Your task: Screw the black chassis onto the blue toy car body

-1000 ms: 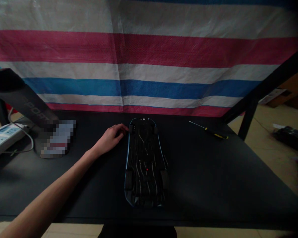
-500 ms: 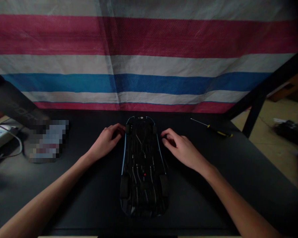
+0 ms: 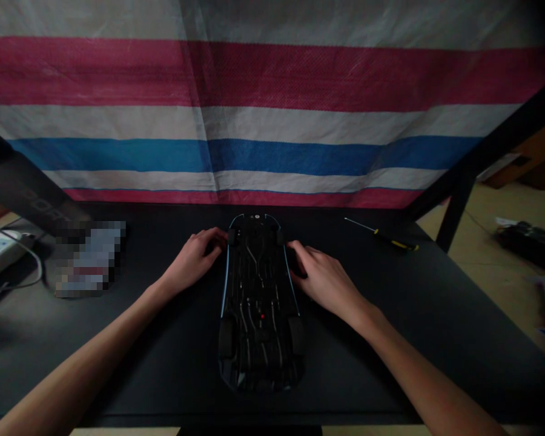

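A toy car [image 3: 258,290] lies upside down on the black table, its dark underside and wheels facing up and blue body edges showing along the sides. My left hand [image 3: 195,257] has its curled fingertips against the car's left edge near the far end, with thumb and forefinger bowed apart. On the opposite side, my right hand [image 3: 320,275] has its fingers at the car's right edge, just behind the far wheel. The car sits between both hands' fingertips. Some fingertips are hidden at the car's sides.
A screwdriver [image 3: 384,236] with a yellow and black handle lies at the right. On the left are a pixelated flat item [image 3: 91,260] and a white power strip [image 3: 4,251] with a cable. Striped sheeting [image 3: 263,151] hangs behind the black table [image 3: 436,315].
My right hand has moved left and closed in from a small gap to the car's edge. My left hand stays at its side. The view has shifted slightly.
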The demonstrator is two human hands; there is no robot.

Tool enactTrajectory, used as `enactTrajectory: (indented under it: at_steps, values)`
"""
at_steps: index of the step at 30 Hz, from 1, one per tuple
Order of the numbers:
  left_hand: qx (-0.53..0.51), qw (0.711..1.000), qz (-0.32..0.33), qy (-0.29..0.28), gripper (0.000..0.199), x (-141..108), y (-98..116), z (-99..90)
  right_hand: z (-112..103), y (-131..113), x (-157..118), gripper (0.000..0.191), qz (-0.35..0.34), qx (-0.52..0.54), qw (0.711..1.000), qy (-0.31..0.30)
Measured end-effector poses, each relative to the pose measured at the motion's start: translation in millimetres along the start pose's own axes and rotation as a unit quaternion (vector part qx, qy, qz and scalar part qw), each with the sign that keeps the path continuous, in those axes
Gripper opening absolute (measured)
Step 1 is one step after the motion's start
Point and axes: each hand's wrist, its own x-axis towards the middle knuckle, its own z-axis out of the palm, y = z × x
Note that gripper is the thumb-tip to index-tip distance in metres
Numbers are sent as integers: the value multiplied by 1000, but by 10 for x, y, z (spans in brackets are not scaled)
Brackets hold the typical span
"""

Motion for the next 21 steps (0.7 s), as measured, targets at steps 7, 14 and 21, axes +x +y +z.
enactTrajectory:
  at_steps: [7,14,21]
  values:
    - [-6,993,39,112,26,49,279,-159,0,-76,39,36,11,-15,1000,-4]
    - [138,971,162,-107,28,76,1245,-283,60,-36,93,29,50,22,998,8]
    - [272,931,172,-170,56,133,1392,-69,-162,-35,81,24,99,159,970,156]
